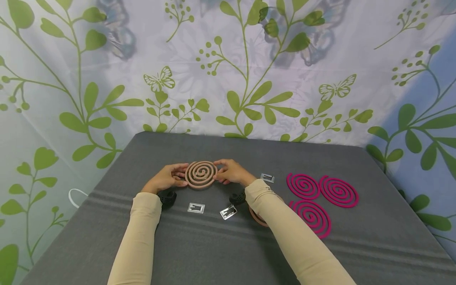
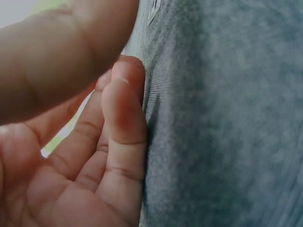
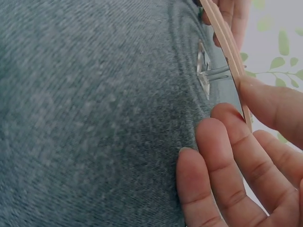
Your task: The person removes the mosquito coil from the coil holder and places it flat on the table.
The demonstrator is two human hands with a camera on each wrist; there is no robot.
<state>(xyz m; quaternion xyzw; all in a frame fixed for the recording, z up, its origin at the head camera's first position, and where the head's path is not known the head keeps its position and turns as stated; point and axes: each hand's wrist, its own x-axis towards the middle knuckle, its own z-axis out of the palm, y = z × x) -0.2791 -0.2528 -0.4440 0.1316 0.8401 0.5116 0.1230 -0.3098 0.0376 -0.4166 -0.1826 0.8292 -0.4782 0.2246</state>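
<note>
A brown mosquito coil point(image 1: 201, 174) is held just above the grey table between both hands. Its left rim is at the fingertips of my left hand point(image 1: 167, 177); the left wrist view shows that hand's thumb and bent fingers but not the coil. My right hand point(image 1: 231, 171) pinches the right rim between thumb and fingers, as the right wrist view also shows, with the coil point(image 3: 232, 56) seen edge-on. Under it stands a metal coil stand point(image 3: 204, 75), its raised prong reaching the coil's underside. Whether the prong is seated in the coil is hidden.
Flat metal stands lie nearby: one point(image 1: 196, 208) in front of the left hand, another point(image 1: 228, 212) near the right wrist, a third point(image 1: 267, 177) to the right. Pink coils point(image 1: 303, 186) lie at the right. Another brown coil point(image 1: 257, 217) is partly under the right forearm.
</note>
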